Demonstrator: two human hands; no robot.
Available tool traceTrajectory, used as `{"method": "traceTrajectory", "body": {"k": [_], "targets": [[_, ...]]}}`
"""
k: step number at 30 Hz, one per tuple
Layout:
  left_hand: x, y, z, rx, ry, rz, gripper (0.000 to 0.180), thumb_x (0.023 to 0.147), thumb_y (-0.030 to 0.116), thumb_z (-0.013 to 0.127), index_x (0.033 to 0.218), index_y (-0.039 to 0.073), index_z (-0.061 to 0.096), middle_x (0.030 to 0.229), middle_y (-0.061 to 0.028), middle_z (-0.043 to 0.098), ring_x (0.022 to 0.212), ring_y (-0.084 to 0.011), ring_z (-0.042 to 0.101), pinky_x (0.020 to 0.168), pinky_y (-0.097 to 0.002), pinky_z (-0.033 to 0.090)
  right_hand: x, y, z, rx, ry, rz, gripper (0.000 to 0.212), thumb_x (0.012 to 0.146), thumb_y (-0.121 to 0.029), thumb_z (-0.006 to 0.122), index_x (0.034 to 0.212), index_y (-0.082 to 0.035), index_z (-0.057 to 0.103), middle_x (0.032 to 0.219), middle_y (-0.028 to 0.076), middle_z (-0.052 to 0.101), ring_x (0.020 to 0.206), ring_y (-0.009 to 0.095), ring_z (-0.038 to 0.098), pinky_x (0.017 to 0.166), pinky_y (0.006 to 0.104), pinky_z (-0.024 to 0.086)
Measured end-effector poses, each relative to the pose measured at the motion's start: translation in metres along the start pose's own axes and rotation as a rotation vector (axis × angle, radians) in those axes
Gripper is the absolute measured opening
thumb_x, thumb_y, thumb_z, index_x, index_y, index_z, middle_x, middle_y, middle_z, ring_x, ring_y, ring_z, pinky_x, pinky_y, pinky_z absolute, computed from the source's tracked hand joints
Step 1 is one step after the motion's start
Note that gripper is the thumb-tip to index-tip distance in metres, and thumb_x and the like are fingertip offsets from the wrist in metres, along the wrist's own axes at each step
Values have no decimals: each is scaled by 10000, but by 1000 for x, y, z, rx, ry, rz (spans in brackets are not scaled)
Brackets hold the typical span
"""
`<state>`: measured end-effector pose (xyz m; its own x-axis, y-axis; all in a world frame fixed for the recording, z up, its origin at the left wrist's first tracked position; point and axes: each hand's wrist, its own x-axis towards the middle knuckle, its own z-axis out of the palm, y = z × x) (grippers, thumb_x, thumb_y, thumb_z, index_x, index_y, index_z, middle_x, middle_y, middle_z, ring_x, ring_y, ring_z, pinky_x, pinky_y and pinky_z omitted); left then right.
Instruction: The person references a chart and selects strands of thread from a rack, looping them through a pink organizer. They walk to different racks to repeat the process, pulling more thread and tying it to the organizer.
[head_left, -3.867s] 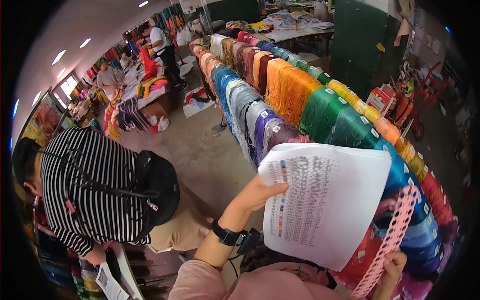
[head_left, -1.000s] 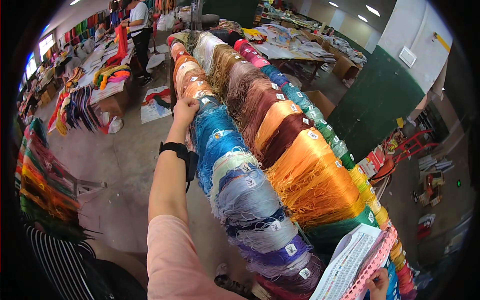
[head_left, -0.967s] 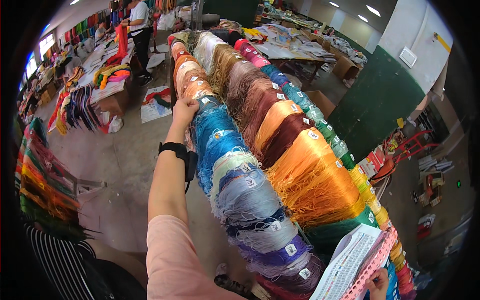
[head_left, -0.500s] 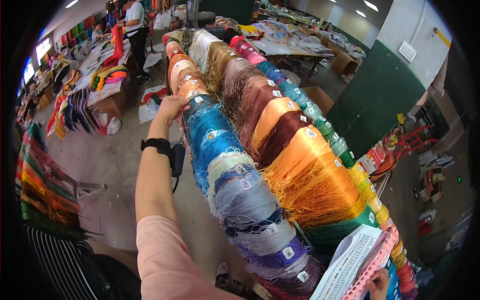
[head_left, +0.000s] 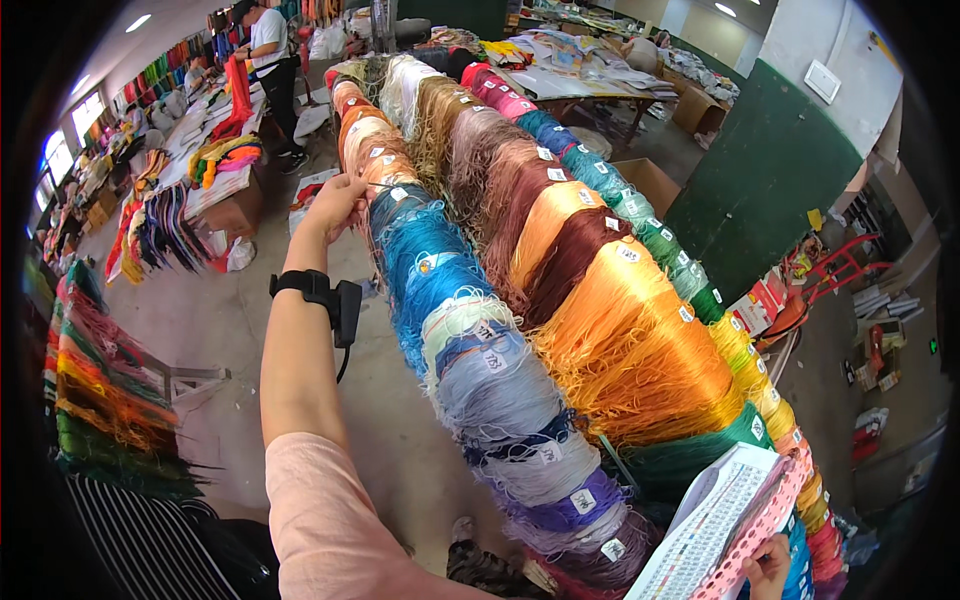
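Observation:
My left hand [head_left: 338, 208] is at the left side of the near thread rack, fingers pinched on a few dark thread strands [head_left: 385, 185]. These run to a dark teal hank [head_left: 398, 205] with a white label. Below that hank hang bright blue thread [head_left: 435, 255], then pale grey-blue thread [head_left: 495, 375] and purple thread [head_left: 570, 505]. At the lower right my right hand [head_left: 768, 568] is closed on the edge of a pink-edged folder [head_left: 752, 525], its fingers partly out of view. A white printed sheet [head_left: 705, 515] lies in the folder, over the thread.
A middle row of brown and orange thread [head_left: 640, 345] and a far row of green and yellow hanks [head_left: 665, 245] run alongside. Left is a rack of hanging thread [head_left: 110, 385]. A person [head_left: 268, 50] stands by a cluttered table [head_left: 210, 190]. A green-and-white pillar [head_left: 765, 170] stands right.
My left hand has drawn slightly left, away from the rack, and dark strands now show stretched between its fingers and the hank. The right hand keeps hold of the folder.

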<state>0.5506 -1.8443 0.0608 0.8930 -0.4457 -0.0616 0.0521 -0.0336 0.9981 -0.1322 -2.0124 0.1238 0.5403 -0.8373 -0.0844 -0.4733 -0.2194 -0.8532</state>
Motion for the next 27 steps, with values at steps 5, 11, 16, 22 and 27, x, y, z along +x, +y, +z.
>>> {"method": "traceTrajectory", "body": {"k": [5, 11, 16, 22, 27], "targets": [[-12, 3, -1, 52, 35, -106, 142, 749, 164, 510, 638, 77, 530, 527, 35, 463, 448, -50, 394, 409, -181, 308, 1, 1, -1, 6, -3, 3, 138, 701, 12, 531, 680, -74, 425, 691, -13, 357, 598, 71, 378, 530, 185, 360], [-27, -1, 5, 176, 83, 191, 125, 716, 144, 560, 646, 40, 568, 579, 9, 529, 493, -69, 455, 457, -169, 337, 0, -3, -1, -33, -21, -26, 138, 704, 9, 532, 675, -74, 426, 722, -10, 357, 619, 73, 379, 531, 186, 360], [-22, -13, 9, -44, -4, 205, 145, 759, 157, 526, 732, 17, 555, 577, -13, 534, 540, -92, 509, 499, -176, 390, 1, -8, 1, -43, -60, -21, 145, 702, 2, 542, 666, -74, 424, 726, -6, 349, 617, 78, 371, 529, 193, 362], [-42, -7, 22, -419, -187, -10, 175, 795, 140, 472, 866, -16, 503, 652, -59, 555, 649, -146, 572, 566, -233, 498, 2, -6, 0, -74, -66, -34, 163, 703, -6, 547, 635, -71, 414, 718, -3, 336, 606, 80, 363, 532, 190, 358], [-59, -7, 35, -425, -240, -55, 136, 772, 60, 498, 889, -9, 502, 830, -84, 548, 758, -174, 570, 627, -270, 506, 2, -9, 0, -74, -78, -32, 167, 704, -6, 546, 631, -69, 410, 709, -4, 334, 603, 79, 362, 536, 184, 354]]}}
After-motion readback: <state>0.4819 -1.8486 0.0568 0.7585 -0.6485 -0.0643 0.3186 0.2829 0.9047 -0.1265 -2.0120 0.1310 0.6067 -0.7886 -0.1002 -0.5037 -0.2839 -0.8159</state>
